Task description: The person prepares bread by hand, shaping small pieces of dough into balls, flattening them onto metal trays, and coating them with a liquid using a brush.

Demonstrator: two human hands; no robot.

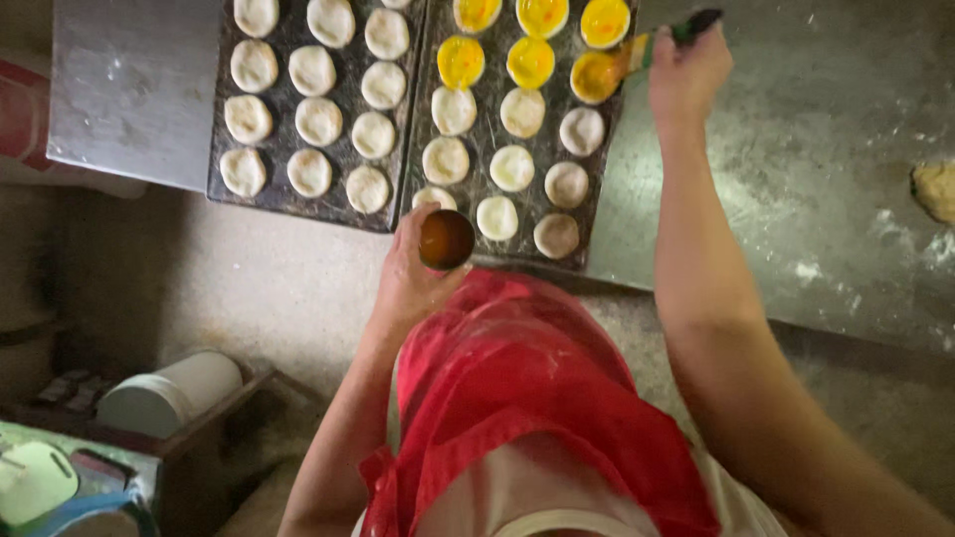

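Yellow glaze marks the work done so far. Head view: right hand point(686, 72) grips a dark-handled pastry brush point(652, 45), fingers closed round the handle, bristles touching a glazed dough round point(595, 76) at the right edge of the right baking tray point(597, 179). Left hand point(410, 278) wraps a small cup of amber egg wash point(446, 239), held just over the tray's near edge. Right tray: six rounds at the far end glazed yellow, about ten nearer rounds, such as one pale round point(512, 167), not yet brushed. Left baking tray point(279, 194): all visible rounds plain, none glazed. Both trays sit side by side, touching, on a floured metal table point(816, 149); a loose dough lump point(935, 189) lies well apart at the right. Red apron point(517, 388) below. Judged stage: early, most rounds remaining.
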